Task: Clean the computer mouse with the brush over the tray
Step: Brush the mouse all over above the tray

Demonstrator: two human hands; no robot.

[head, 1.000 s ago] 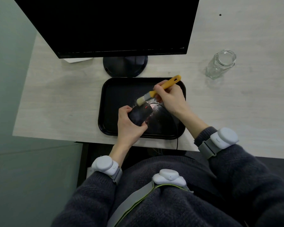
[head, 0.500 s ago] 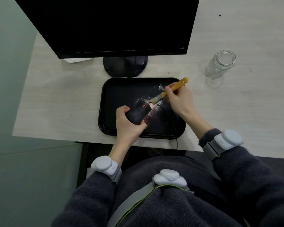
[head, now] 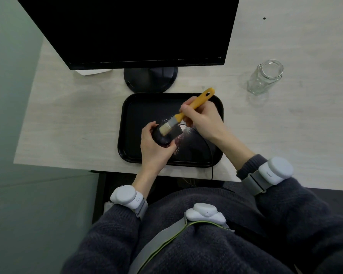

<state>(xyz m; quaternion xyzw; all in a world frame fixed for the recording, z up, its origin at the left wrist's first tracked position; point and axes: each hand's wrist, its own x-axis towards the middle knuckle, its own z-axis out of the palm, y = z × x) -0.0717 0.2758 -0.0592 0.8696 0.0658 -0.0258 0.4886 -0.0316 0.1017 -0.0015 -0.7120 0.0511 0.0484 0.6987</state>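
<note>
1. Mouse [head: 164, 135]: black, held up over the middle of the tray [head: 131, 135], tilted. The palm and fingers cover its near end, so only the upper part shows.
2. Left hand [head: 154, 149]: fingers curled tight around the mouse, thumb on its left side, wrist crossing the tray's near rim.
3. Brush [head: 186, 113]: yellow handle, grey collar, pale bristles. The bristles rest on the top of the mouse; the handle slants up and to the right, and its end with the hanging hole reaches past the tray's far rim.
4. Right hand [head: 202, 119]: pinching the handle low, near the collar, with the other fingers folded under. It hides the tray's right half behind it.
5. White dust [head: 178, 143]: speckled on the tray floor just right of the mouse and under the brush.
6. Cable [head: 210, 153]: thin, black, runs from near the mouse across the tray, over the near rim and off the desk [head: 77, 119] edge.
7. Monitor [head: 131, 30]: dark screen overhangs the far side; its round base [head: 150, 78] sits just beyond the tray's far rim, close but apart. A white paper corner [head: 95, 71] pokes out under the screen on the left.
8. Glass jar [head: 265, 79]: clear, no lid, upright, well apart from the tray on the right.
9. White trackers [head: 127, 196] are strapped on both wrists, with one more on the chest strap.
</note>
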